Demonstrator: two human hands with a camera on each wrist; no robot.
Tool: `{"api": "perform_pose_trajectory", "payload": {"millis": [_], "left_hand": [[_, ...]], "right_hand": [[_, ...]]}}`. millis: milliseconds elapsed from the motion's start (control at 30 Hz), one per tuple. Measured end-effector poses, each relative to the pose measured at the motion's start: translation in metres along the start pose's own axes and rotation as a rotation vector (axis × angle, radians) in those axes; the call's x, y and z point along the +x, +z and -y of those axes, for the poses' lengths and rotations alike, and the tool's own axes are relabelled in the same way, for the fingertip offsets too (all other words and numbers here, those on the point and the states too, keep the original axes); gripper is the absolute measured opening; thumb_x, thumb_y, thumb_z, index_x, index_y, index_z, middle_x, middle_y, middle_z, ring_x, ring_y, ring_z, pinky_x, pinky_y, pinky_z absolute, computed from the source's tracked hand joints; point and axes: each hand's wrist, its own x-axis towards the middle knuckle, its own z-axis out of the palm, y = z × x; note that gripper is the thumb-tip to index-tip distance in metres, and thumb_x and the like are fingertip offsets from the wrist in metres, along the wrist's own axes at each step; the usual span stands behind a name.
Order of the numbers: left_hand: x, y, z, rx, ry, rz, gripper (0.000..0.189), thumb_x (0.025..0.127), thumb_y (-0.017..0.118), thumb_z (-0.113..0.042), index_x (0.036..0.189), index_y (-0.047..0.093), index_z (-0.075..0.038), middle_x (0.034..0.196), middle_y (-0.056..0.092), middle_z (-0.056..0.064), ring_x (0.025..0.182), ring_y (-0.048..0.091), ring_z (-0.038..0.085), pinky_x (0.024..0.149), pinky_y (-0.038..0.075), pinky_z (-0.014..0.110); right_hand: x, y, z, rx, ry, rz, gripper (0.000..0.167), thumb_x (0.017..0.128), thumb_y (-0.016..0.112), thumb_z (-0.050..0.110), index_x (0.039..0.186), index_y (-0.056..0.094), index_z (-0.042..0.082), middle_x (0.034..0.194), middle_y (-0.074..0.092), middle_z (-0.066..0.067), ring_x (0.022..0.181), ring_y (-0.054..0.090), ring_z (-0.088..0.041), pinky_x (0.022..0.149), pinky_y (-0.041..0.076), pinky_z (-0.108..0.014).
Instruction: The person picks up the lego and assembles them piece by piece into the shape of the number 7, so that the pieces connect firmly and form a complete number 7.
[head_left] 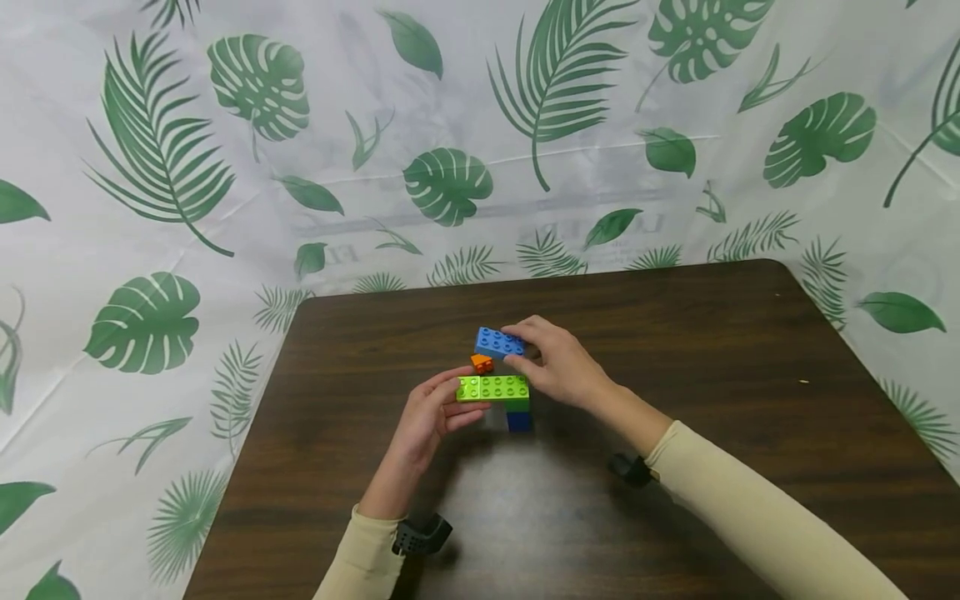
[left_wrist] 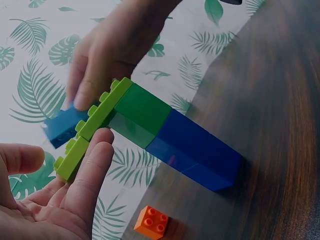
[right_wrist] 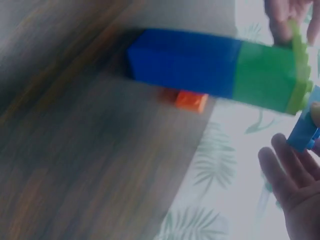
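Note:
A stack of toy building bricks stands upright on the table: dark blue bricks (left_wrist: pixel 195 150) at the bottom, a green brick (left_wrist: pixel 142 112) above, and lime green bricks (head_left: pixel 495 388) across the top, overhanging to the left. My left hand (head_left: pixel 423 421) is at the overhang, its straight fingers (left_wrist: pixel 92 175) under the lime bricks; in the left wrist view the thumb looks apart from them. My right hand (head_left: pixel 558 362) pinches a light blue brick (head_left: pixel 497 342) between thumb and fingers, just beyond the lime top. An orange brick (left_wrist: pixel 151 222) lies on the table behind the stack.
The dark wood-grain table (head_left: pixel 712 358) extends around the stack, its far edge meeting a white leaf-print sheet (head_left: pixel 337 125). Small yellowish specks show on the table at the right. A black wrist device (head_left: pixel 422 534) is on the left forearm, another (head_left: pixel 632 469) on the right.

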Motion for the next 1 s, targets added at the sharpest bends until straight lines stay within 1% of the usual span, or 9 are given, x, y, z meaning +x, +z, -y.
{"api": "perform_pose_trajectory", "payload": {"millis": [133, 233, 333, 433, 533, 633, 767, 933, 1000], "left_hand": [[0.000, -0.002, 0.000, 0.018, 0.009, 0.008, 0.043, 0.104, 0.047, -0.024, 0.138, 0.049, 0.004, 0.118, 0.064, 0.024, 0.091, 0.072, 0.027, 0.082, 0.055, 0.040], [0.000, -0.003, 0.001, 0.034, 0.020, 0.017, 0.047, 0.106, 0.044, -0.030, 0.137, 0.049, 0.004, 0.120, 0.063, 0.026, 0.093, 0.071, 0.029, 0.087, 0.051, 0.048], [0.000, -0.003, 0.001, 0.039, 0.028, 0.024, 0.050, 0.106, 0.041, -0.036, 0.135, 0.050, 0.004, 0.120, 0.063, 0.027, 0.095, 0.070, 0.031, 0.091, 0.046, 0.054], [0.000, -0.004, 0.001, 0.042, 0.038, 0.033, 0.052, 0.107, 0.037, -0.038, 0.134, 0.049, 0.005, 0.119, 0.064, 0.026, 0.097, 0.070, 0.032, 0.091, 0.044, 0.055], [-0.001, -0.004, -0.001, 0.037, 0.040, 0.040, 0.051, 0.107, 0.036, -0.037, 0.133, 0.049, 0.005, 0.117, 0.066, 0.024, 0.097, 0.070, 0.031, 0.091, 0.045, 0.054], [-0.001, -0.003, -0.003, 0.030, 0.035, 0.040, 0.048, 0.108, 0.036, -0.035, 0.131, 0.050, 0.005, 0.113, 0.068, 0.022, 0.097, 0.070, 0.031, 0.090, 0.046, 0.053], [0.000, -0.002, -0.005, 0.039, 0.026, 0.044, 0.049, 0.108, 0.035, -0.035, 0.130, 0.050, 0.006, 0.110, 0.069, 0.019, 0.097, 0.070, 0.031, 0.089, 0.048, 0.050], [-0.001, -0.002, -0.007, 0.067, 0.028, 0.043, 0.055, 0.105, 0.041, -0.040, 0.135, 0.050, 0.005, 0.114, 0.068, 0.019, 0.097, 0.070, 0.029, 0.085, 0.054, 0.043], [-0.002, -0.003, -0.006, 0.070, 0.031, 0.044, 0.055, 0.105, 0.043, -0.040, 0.136, 0.049, 0.004, 0.116, 0.067, 0.020, 0.096, 0.070, 0.029, 0.084, 0.054, 0.041]], "right_hand": [[0.001, 0.002, 0.012, -0.008, -0.015, 0.025, 0.045, 0.092, 0.071, 0.020, 0.133, 0.059, 0.006, 0.118, 0.065, -0.003, 0.092, 0.061, -0.015, 0.081, 0.056, -0.037], [0.001, 0.004, 0.019, -0.034, -0.042, 0.042, 0.045, 0.092, 0.071, 0.022, 0.132, 0.060, 0.007, 0.114, 0.066, -0.002, 0.088, 0.060, -0.015, 0.079, 0.055, -0.034], [0.001, 0.005, 0.024, -0.065, -0.063, 0.059, 0.044, 0.092, 0.071, 0.024, 0.132, 0.061, 0.009, 0.110, 0.066, 0.001, 0.084, 0.059, -0.016, 0.075, 0.053, -0.029], [0.000, 0.006, 0.028, -0.078, -0.076, 0.078, 0.044, 0.091, 0.072, 0.026, 0.131, 0.062, 0.010, 0.108, 0.066, 0.003, 0.082, 0.059, -0.014, 0.075, 0.053, -0.029], [-0.002, 0.007, 0.031, -0.088, -0.082, 0.100, 0.043, 0.091, 0.073, 0.027, 0.130, 0.063, 0.012, 0.109, 0.066, 0.004, 0.083, 0.058, -0.009, 0.077, 0.053, -0.029], [-0.004, 0.007, 0.034, -0.097, -0.091, 0.117, 0.043, 0.091, 0.072, 0.028, 0.130, 0.063, 0.013, 0.111, 0.066, 0.004, 0.084, 0.058, -0.007, 0.076, 0.053, -0.028], [-0.005, 0.007, 0.036, -0.120, -0.104, 0.132, 0.042, 0.091, 0.073, 0.028, 0.129, 0.064, 0.012, 0.110, 0.066, 0.005, 0.082, 0.059, -0.009, 0.074, 0.052, -0.027], [-0.006, 0.009, 0.037, -0.130, -0.102, 0.152, 0.041, 0.090, 0.073, 0.028, 0.127, 0.065, 0.013, 0.111, 0.066, 0.004, 0.085, 0.062, -0.015, 0.078, 0.053, -0.028], [-0.007, 0.010, 0.037, -0.134, -0.096, 0.157, 0.041, 0.090, 0.073, 0.029, 0.126, 0.065, 0.014, 0.111, 0.066, 0.005, 0.086, 0.062, -0.014, 0.079, 0.053, -0.028]]}}
